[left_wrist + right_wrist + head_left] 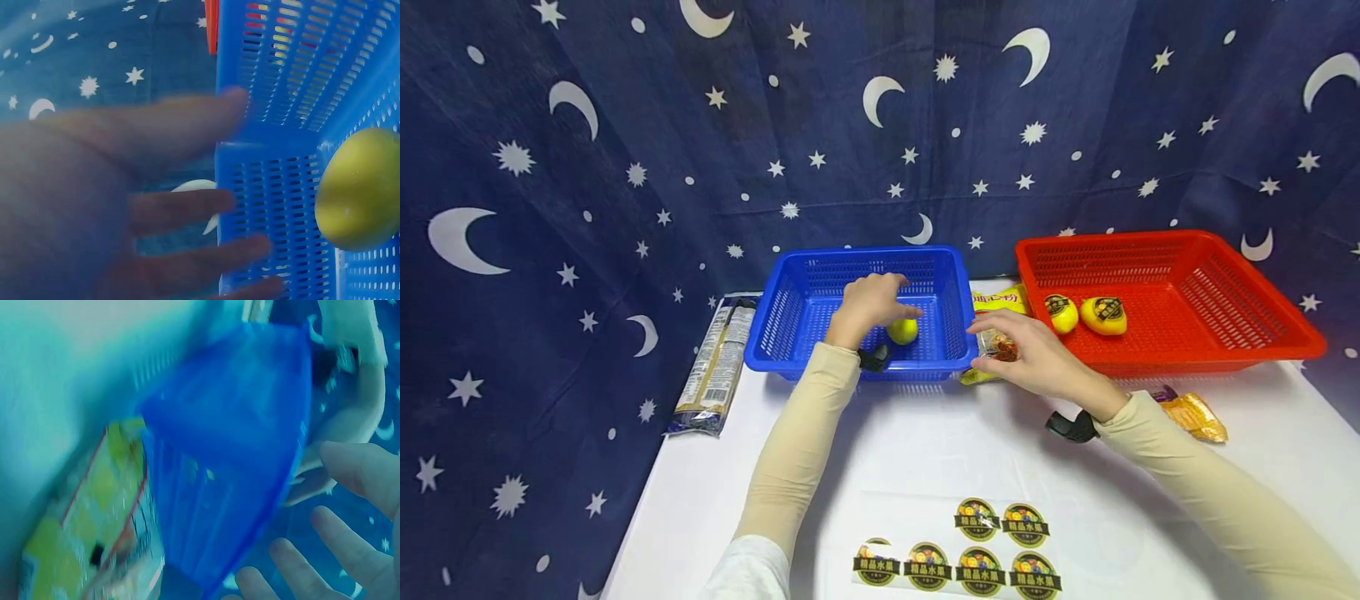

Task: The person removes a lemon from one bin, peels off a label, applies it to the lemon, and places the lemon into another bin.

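Observation:
My left hand (871,307) is over the blue basket (859,367). Its fingers spread apart and grip nothing. A smooth, oval yellow-green fruit (903,332) lies in that basket just below the hand; in the left wrist view the fruit (359,190) is off to the side of the fingertips. Just right of the basket's right wall, my right hand (1028,350) hovers with fingers and thumb apart, holding nothing. In the right wrist view, its fingers (300,562) reach near the basket's rim. Beneath that hand, a yellow food packet (1003,302) is partly hidden.
Two yellow fruits with dark labels (1103,315) sit in the red basket (1225,367) on the right. An orange wrapped packet (1197,418) lies by my right forearm. A long dark packet (713,367) is left of the blue basket. A sheet of round fruit stickers (981,570) lies in front.

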`<state>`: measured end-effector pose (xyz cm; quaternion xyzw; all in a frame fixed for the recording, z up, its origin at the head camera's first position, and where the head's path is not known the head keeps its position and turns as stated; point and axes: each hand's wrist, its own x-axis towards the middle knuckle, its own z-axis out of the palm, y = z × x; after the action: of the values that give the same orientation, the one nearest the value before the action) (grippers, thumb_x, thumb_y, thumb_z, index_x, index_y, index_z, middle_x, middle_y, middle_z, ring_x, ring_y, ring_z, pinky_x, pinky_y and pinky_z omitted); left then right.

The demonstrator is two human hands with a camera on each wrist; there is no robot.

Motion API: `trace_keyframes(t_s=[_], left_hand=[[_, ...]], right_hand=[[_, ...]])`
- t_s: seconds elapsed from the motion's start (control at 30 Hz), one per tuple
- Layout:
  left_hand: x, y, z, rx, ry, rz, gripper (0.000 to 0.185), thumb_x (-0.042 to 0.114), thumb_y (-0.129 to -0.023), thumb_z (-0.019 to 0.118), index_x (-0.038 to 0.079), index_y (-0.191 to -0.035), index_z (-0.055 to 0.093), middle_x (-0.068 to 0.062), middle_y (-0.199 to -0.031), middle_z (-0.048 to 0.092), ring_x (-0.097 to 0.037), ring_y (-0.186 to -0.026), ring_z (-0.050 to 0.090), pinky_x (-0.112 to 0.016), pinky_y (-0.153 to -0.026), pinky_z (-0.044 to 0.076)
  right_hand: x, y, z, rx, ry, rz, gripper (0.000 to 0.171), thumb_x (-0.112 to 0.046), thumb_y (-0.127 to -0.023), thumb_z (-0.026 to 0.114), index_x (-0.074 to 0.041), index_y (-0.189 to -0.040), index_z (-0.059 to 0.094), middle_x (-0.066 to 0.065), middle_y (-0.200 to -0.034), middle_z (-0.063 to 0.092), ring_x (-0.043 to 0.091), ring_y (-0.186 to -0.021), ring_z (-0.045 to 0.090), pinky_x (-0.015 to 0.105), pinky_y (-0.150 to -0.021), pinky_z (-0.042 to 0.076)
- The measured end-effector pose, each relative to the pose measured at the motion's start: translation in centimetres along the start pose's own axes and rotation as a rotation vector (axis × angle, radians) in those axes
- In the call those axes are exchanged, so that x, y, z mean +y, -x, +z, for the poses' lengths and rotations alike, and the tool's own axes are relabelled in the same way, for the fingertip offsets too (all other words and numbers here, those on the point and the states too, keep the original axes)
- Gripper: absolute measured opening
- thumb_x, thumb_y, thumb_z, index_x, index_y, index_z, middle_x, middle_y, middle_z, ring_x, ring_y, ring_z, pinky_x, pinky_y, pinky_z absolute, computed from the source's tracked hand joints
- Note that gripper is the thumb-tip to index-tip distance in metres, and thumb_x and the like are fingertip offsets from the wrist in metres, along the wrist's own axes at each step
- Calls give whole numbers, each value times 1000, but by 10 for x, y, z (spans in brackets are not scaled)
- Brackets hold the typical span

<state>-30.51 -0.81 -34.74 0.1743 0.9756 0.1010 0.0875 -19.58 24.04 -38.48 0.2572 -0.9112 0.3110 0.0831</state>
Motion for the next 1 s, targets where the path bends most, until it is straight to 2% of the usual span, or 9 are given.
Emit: trace_keyframes(t_s=[0.13,0.27,0.37,0.5,0.73,1.0], left_hand=[[-11,-13,1,-146,11,13,73,53,-88,76,22,-150,53,-8,-151,57,-37,-141,51,-57,-112,41],[-15,-24,4,-221,-28,21,72,50,-84,81,23,-146,57,-8,-150,58,-35,-140,52,-57,-113,41],[-16,-30,10,-255,-42,-4,74,48,-80,85,24,-144,59,-7,-148,60,-33,-138,54,-54,-113,42],[-14,-33,15,-238,-41,-11,75,47,-76,88,24,-143,61,-7,-140,65,-31,-131,59,-51,-111,45],[-8,-37,21,-188,-53,0,65,46,-75,89,22,-132,68,-5,-126,71,-28,-119,64,-48,-107,48],[-5,-40,22,-181,-105,51,62,40,-72,92,18,-127,71,-5,-118,73,-26,-111,66,-45,-100,52]], right_hand=[[-3,-2,12,-21,36,-21,46,-28,-86,83,-11,-126,69,14,-137,65,38,-136,53,62,-112,37],[-6,-2,16,-26,37,-12,48,-29,-86,83,-11,-127,68,13,-138,64,37,-137,52,63,-112,35],[-7,0,15,-35,33,-5,49,-31,-86,83,-12,-128,68,12,-139,63,36,-138,50,62,-114,34],[-9,0,13,-45,31,-4,51,-32,-86,83,-12,-129,67,12,-140,62,35,-140,48,62,-115,32],[-11,-1,11,-52,23,6,51,-31,-85,84,-12,-129,67,11,-141,61,34,-141,48,61,-116,31],[-9,0,12,-59,8,8,51,-31,-86,83,-10,-129,67,12,-141,62,35,-143,46,63,-117,31]])
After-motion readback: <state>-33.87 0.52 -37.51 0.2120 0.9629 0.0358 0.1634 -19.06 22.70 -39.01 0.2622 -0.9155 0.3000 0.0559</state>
